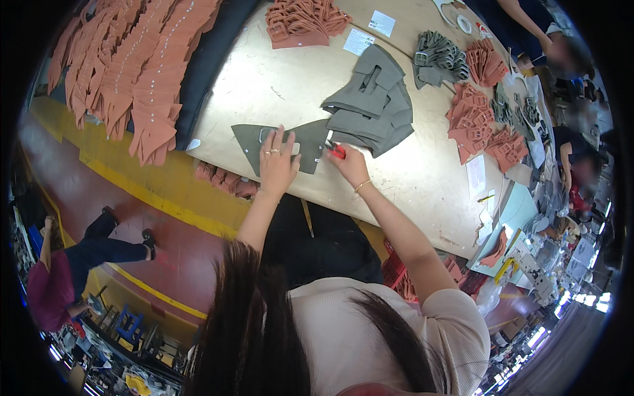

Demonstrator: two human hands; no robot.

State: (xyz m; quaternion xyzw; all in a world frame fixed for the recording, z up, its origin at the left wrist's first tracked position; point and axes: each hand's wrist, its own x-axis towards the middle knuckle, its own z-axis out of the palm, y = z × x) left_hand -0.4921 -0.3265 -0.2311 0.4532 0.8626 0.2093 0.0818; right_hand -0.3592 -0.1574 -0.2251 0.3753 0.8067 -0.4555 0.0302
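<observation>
A dark grey-green cut fabric piece (249,143) lies flat along the near edge of the table, with a small pale tag on its right part. My left hand (277,162) rests on it, fingers spread, a ring showing on one finger. In my right hand (350,166) is a small red-handled tool (337,151), perhaps snips; its dark tip reaches the right part of the piece. My fingers wrap round the handle. Just beyond, a loose stack of grey-green pieces (370,109) with cut-out slots overlaps or touches the piece's right end; which of these I cannot tell.
Long orange-brown strips (155,79) hang in layers at the left. Orange pieces (307,23) are piled at the back, more (470,119) at the right beside a grey-green bundle (439,59). Paper labels (358,41) lie on the table (264,72). People are at left (66,270) and right.
</observation>
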